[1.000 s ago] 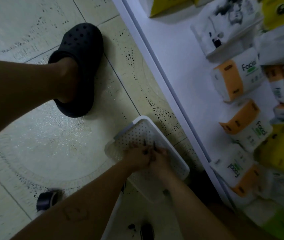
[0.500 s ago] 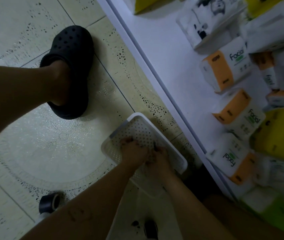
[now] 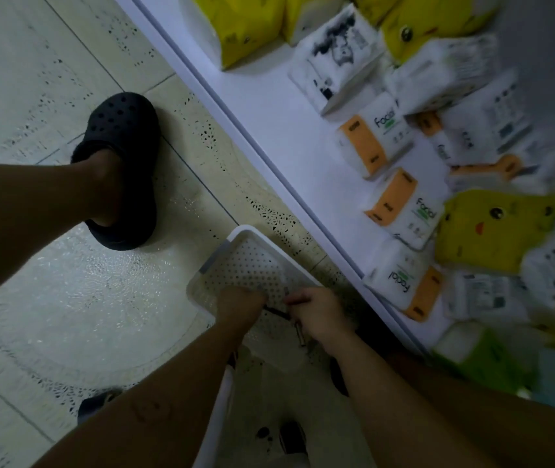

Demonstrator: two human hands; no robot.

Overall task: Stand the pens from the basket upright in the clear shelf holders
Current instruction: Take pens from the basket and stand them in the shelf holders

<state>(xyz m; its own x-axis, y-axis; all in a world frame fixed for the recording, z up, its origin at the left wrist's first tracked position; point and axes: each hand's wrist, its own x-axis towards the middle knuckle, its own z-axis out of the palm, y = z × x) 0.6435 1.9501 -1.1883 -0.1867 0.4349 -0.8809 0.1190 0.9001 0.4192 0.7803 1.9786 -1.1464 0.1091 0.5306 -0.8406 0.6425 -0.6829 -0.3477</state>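
Right hand (image 3: 320, 314) grips pens (image 3: 300, 333) inside the basket (image 3: 262, 236); left hand (image 3: 239, 304) meets a dark pen (image 3: 277, 312), grasp unclear

A black clog (image 3: 124, 157) with a rounded toe is worn on the one foot that is seen. Its top is pierced by small round holes, and the edge of its opening looks fuzzy. The leg (image 3: 32, 211) above it is bare. The left forearm (image 3: 181, 373) and the right forearm (image 3: 387, 383) are bare, as are the left hand (image 3: 240, 305) and the right hand (image 3: 320, 315). A faint round mark (image 3: 149, 408) is seen on the left forearm.
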